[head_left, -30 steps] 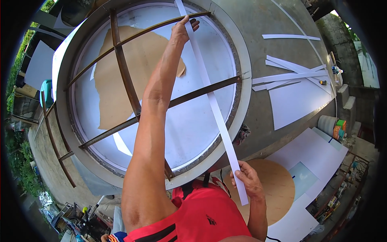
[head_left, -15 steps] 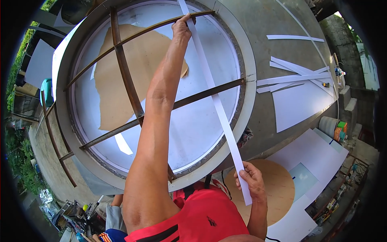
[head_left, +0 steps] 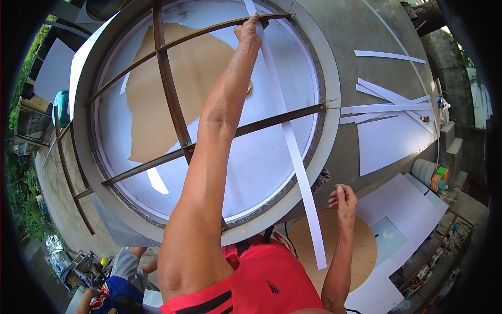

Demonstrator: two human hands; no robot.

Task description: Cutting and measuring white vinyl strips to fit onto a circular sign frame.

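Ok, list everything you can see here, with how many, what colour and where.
Round frame: one, grey, fills the middle.
Metal bars: several, rusty brown, crossing the frame.
Brown patch: one, on the white panel inside the frame.
Long strip: one, white, lying across the frame.
Loose strips: several, white, right of the frame.
Brown disc: one, lower right.
White sheets: several, lower right.
Left hand: on the strip's far end.
Right hand: beside the strip's near part.
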